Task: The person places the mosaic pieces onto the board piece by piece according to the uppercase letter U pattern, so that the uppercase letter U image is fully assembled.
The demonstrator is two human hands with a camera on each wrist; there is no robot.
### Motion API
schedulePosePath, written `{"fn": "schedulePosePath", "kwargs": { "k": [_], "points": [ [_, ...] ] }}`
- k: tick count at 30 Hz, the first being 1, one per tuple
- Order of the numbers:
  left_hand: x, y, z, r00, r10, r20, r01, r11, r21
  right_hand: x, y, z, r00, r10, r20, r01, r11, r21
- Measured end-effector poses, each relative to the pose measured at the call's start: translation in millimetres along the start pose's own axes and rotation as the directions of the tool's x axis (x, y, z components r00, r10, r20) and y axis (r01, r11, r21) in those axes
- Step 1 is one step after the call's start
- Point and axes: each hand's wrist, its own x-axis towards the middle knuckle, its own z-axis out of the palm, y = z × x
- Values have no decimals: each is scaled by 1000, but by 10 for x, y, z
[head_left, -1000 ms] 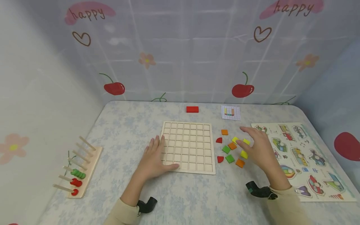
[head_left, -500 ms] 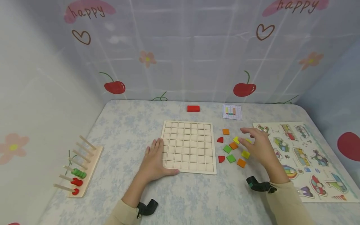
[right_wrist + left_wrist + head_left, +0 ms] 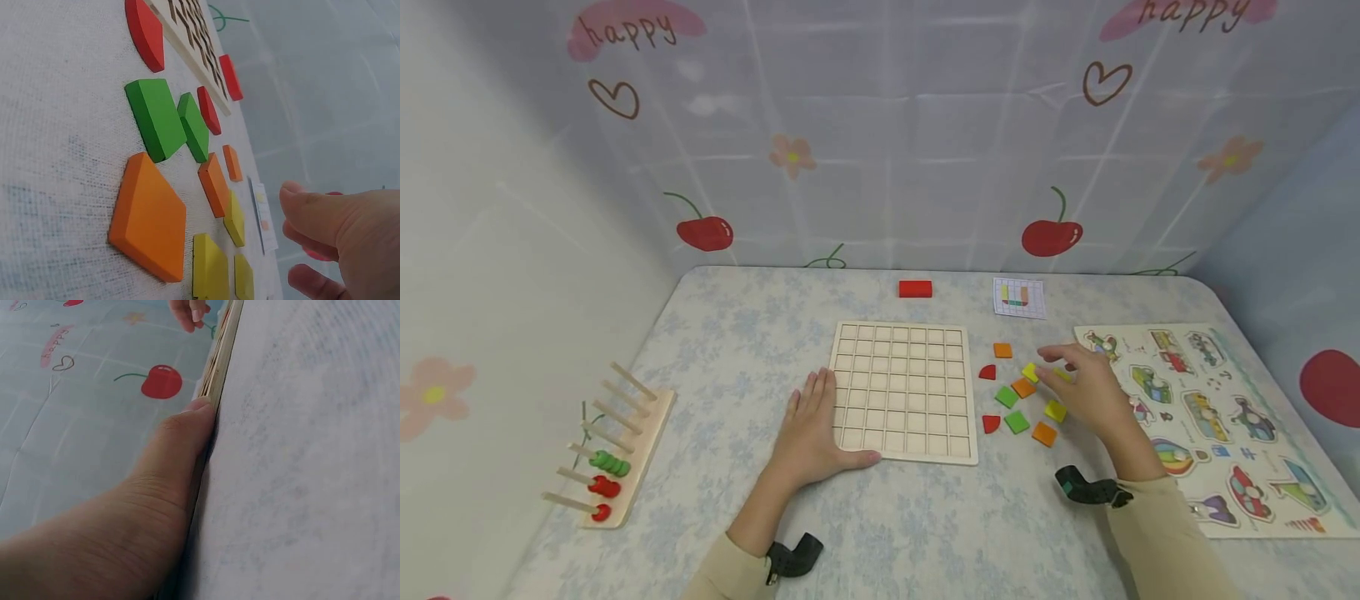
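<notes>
A wooden grid board (image 3: 902,392) lies mid-table. My left hand (image 3: 805,429) rests against its lower left corner, straight fingers along the left side and thumb along the near edge; the thumb (image 3: 169,447) touches that edge in the left wrist view. My right hand (image 3: 1090,392) hovers over loose tiles, thumb and index finger apart, nothing between them. Beneath and beside it lie a yellow tile (image 3: 1031,372), another yellow tile (image 3: 1056,411), orange tiles (image 3: 150,219), green tiles (image 3: 156,119) and red quarter-round pieces (image 3: 987,372). A third yellow tile (image 3: 244,275) is partly hidden by the hand in the head view.
A red block (image 3: 915,289) and a pattern card (image 3: 1018,298) lie behind the board. On the right lies a picture puzzle board (image 3: 1217,425), partly under the right forearm. A wooden peg stand (image 3: 643,458) with red and green beads stands on the left.
My left thumb has slipped from the board's surface to its near edge, the hand shifting slightly nearer me. My right index finger and thumb have come a little closer together.
</notes>
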Motion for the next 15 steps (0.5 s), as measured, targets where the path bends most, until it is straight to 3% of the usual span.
{"fn": "schedulePosePath", "kwargs": {
  "k": [6,15],
  "points": [
    [2,-19,26,1000,-2,-7,2,1000,12,14,4,25,998,58,39,-57,998,-25],
    [-7,1,20,1000,1,-24,-1,1000,8,45,20,55,996,64,59,-61,997,-51]
  ]
}}
